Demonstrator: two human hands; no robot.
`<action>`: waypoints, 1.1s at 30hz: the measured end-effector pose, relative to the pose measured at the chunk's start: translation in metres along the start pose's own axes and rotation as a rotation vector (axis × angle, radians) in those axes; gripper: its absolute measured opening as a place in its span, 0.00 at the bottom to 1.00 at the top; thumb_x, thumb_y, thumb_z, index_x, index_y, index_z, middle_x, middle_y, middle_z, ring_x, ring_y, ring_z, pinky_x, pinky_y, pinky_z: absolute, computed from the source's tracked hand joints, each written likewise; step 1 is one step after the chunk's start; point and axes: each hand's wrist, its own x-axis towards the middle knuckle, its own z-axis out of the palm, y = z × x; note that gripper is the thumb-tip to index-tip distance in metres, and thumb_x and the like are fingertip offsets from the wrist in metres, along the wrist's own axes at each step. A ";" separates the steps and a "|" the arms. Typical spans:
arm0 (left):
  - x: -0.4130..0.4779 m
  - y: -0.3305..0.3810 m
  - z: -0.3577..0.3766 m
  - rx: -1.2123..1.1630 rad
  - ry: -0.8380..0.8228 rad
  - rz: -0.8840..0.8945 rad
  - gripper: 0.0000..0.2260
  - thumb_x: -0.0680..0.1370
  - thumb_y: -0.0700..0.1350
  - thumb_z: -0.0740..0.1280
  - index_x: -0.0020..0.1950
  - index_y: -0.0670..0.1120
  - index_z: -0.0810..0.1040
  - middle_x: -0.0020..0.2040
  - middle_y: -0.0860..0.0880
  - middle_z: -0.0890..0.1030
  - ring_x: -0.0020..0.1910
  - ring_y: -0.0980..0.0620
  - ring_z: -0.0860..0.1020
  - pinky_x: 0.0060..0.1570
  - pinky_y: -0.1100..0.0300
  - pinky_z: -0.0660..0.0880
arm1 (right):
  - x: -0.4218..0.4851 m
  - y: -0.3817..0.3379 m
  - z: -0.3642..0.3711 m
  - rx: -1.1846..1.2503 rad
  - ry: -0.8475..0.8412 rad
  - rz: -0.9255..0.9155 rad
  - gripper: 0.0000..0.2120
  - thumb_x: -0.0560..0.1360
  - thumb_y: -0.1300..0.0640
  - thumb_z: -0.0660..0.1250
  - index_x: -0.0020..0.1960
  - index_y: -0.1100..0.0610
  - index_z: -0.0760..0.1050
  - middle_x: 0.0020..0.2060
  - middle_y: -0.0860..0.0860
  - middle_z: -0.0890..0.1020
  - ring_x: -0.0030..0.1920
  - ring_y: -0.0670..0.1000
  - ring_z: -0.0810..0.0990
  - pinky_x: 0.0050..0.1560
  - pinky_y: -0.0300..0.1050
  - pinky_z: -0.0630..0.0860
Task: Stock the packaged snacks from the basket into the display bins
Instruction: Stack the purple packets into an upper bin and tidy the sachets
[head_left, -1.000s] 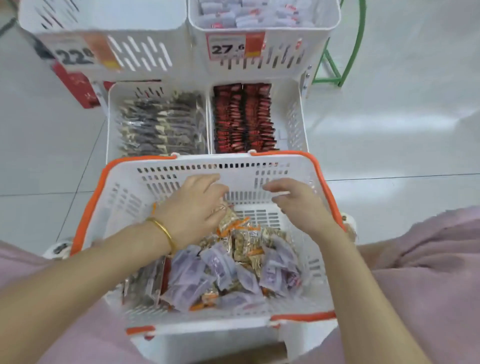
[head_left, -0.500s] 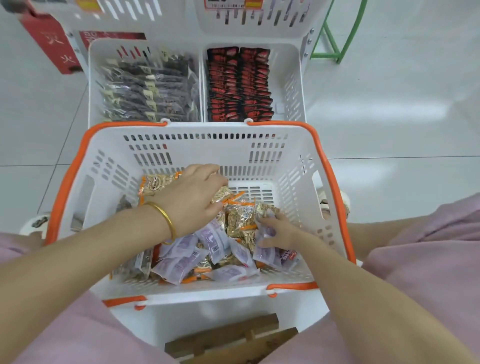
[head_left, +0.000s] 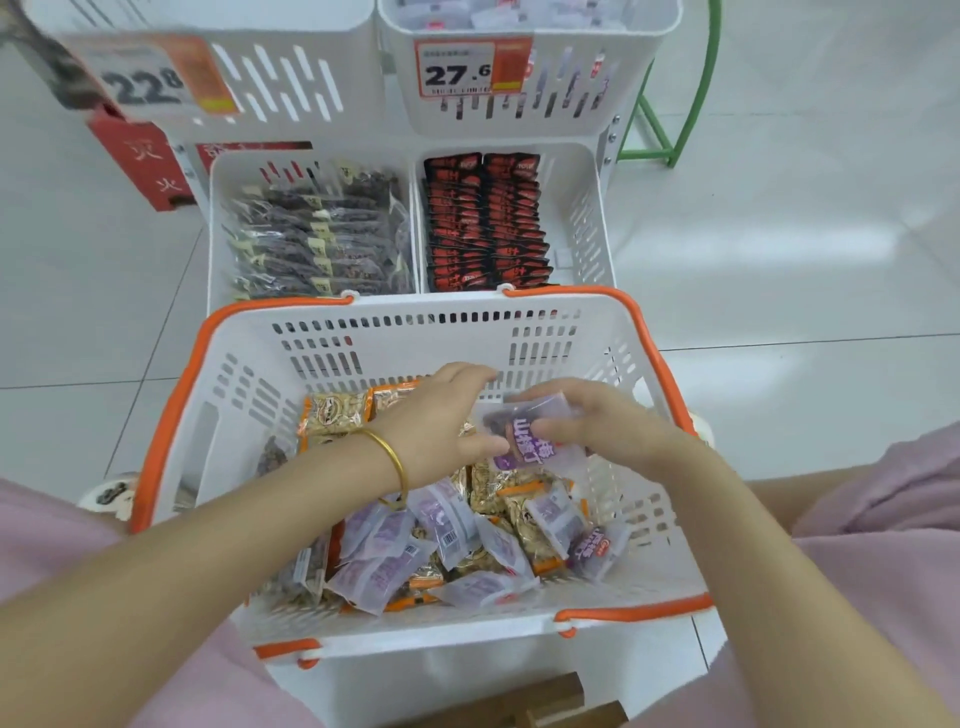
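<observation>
Right grip (head_left: 597, 431) pinches purple packet (head_left: 530, 439) at frame centre, above basket (head_left: 415, 343) (loose packets (head_left: 447, 519) lie beneath). Left grip (head_left: 441, 421) just beside packet's left edge; grasping or released, cannot tell. Bins (head_left: 584, 223) at top.

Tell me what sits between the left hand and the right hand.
Head view: a purple packet, held by the right hand, fills the gap to the left hand, above the basket.
</observation>
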 end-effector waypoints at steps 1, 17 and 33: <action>0.001 0.003 -0.003 -0.043 0.027 -0.002 0.33 0.74 0.54 0.68 0.75 0.49 0.57 0.73 0.50 0.61 0.71 0.52 0.61 0.68 0.59 0.59 | -0.002 -0.013 -0.001 0.093 -0.025 -0.031 0.14 0.75 0.62 0.68 0.59 0.52 0.77 0.55 0.48 0.79 0.50 0.43 0.79 0.43 0.33 0.75; 0.000 -0.028 -0.124 -0.669 0.408 -0.233 0.07 0.75 0.45 0.70 0.48 0.47 0.73 0.45 0.45 0.81 0.41 0.48 0.81 0.46 0.51 0.80 | 0.042 -0.154 -0.058 -0.140 0.094 -0.034 0.03 0.73 0.64 0.69 0.42 0.58 0.78 0.32 0.53 0.77 0.30 0.47 0.74 0.25 0.32 0.73; 0.038 -0.013 -0.111 -1.159 0.244 -0.133 0.17 0.79 0.53 0.60 0.65 0.48 0.71 0.58 0.43 0.80 0.52 0.45 0.81 0.49 0.51 0.80 | 0.065 -0.173 -0.071 -0.007 0.083 -0.181 0.04 0.71 0.62 0.71 0.39 0.58 0.77 0.32 0.52 0.81 0.30 0.45 0.81 0.29 0.38 0.78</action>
